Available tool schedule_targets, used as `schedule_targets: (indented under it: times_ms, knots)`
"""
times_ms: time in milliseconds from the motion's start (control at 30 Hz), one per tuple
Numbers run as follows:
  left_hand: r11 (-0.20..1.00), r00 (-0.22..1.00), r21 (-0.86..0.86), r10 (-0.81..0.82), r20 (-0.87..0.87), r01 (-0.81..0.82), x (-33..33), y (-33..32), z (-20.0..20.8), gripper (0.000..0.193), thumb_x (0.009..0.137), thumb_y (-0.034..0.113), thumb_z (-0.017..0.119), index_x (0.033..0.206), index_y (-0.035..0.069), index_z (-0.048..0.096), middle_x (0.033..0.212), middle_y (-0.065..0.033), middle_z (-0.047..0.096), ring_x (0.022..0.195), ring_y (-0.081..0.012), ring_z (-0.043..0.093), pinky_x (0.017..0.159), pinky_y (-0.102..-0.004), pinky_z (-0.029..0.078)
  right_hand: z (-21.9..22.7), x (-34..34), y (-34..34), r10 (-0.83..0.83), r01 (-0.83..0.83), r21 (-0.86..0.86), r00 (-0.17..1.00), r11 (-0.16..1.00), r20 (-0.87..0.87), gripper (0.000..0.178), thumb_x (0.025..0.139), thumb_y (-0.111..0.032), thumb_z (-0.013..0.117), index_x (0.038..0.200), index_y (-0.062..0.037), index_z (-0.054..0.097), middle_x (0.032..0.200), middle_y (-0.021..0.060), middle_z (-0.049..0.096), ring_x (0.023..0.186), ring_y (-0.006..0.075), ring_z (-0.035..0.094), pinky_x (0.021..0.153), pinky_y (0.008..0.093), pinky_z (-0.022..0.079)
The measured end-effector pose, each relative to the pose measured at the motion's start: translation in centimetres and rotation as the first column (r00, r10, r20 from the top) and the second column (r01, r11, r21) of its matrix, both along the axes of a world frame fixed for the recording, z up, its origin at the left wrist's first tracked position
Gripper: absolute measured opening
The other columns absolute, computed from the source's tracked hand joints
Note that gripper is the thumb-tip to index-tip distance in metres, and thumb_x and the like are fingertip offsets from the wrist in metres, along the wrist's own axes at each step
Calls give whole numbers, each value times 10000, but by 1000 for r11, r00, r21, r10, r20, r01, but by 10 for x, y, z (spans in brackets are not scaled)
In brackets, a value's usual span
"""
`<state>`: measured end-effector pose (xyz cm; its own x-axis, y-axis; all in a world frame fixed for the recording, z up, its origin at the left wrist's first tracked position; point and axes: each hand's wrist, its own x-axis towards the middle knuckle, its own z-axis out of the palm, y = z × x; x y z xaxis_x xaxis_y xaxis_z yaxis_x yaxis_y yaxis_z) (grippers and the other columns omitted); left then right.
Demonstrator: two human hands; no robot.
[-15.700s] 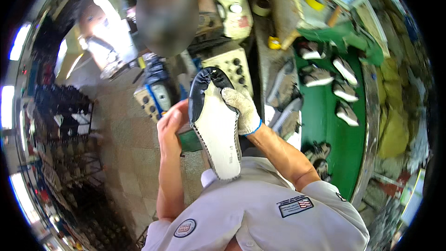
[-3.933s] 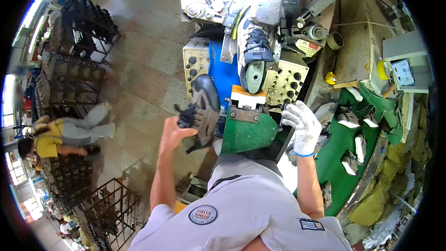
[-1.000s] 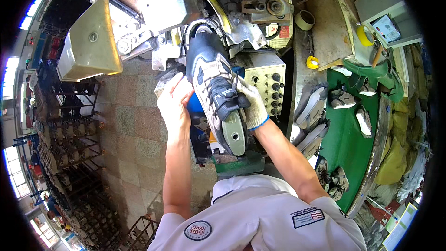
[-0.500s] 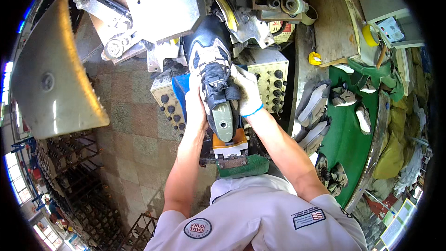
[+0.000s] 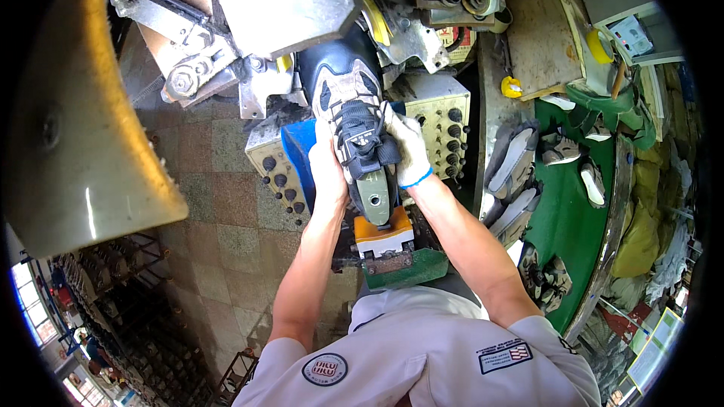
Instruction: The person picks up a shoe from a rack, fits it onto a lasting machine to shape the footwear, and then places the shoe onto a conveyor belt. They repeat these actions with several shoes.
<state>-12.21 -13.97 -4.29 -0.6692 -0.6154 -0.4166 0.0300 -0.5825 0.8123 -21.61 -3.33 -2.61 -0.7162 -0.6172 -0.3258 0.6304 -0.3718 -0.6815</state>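
While your left hand (image 5: 329, 173) and gloved right hand (image 5: 408, 142) are clasping the shoe (image 5: 356, 117), you are apparently positioning its toe (image 5: 335, 56) at the machine (image 5: 283, 4) beyond them, steady alignment mattering next.

Plainly a shoe-making workshop, more factory floor than shop. Shown first by a heavy metal machine (image 5: 286, 0), with cream control boxes (image 5: 439, 111) below it, studded with black knobs, and by a laced shoe (image 5: 353, 94) on a hard green form (image 5: 375, 194), toe at the machine's plates. Borne out by loose shoes (image 5: 592, 185) along a green-lined trough (image 5: 569, 237) at right, near a worn wooden desk (image 5: 539, 45). Industrial, too, in checkered floor tiles (image 5: 234, 211) and dark racks (image 5: 128, 309) at lower left, perhaps loaded with footwear, though too dim to tell.
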Motion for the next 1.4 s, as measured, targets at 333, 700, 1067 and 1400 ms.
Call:
schedule_targets:
  times_ms: [333, 700, 1067, 1400]
  knots:
    - [985, 1000, -170, -10, -8, 9, -3, -3, 7, 553, 1076, 472, 420, 1047, -8, 692, 962, -29, 695, 839, -97, 601, 775, -274, 491, 0, -1, -11, -75, 77, 27, 994, 997, -79, 306, 1020, -293, 608, 1060, -14, 730, 934, 3, 710, 792, 67, 628, 694, 249, 514]
    - [984, 998, -179, 1, -60, -11, -6, 5, 27, 529, 1078, 461, 418, 1086, 11, 696, 967, -16, 701, 848, -94, 615, 772, -280, 496, 5, 0, -7, -153, 164, 73, 979, 984, -133, 292, 983, -307, 669, 1059, -37, 749, 957, -15, 701, 827, 60, 616, 703, 240, 506]
    - [934, 825, -354, 239, 512, -50, 176, 80, -111, 623, 894, 233, 749, 1361, -99, 505, 1219, -214, 665, 1079, -261, 663, 938, -358, 520, -25, 32, 218, -144, 189, 146, 951, 971, -274, 450, 1069, -186, 319, 1323, 156, 464, 1206, 290, 642, 983, 375, 716, 773, 382, 640]
    - [952, 522, -263, 147, 840, 154, 144, 116, -182, 838, 794, 265, 663, 1444, -121, 301, 1141, -373, 636, 1094, -501, 615, 958, -489, 483, -18, 63, 246, -128, 175, 555, 984, 813, -122, 524, 1012, -327, 575, 1307, 102, 522, 1156, 270, 668, 948, 343, 723, 733, 393, 611]
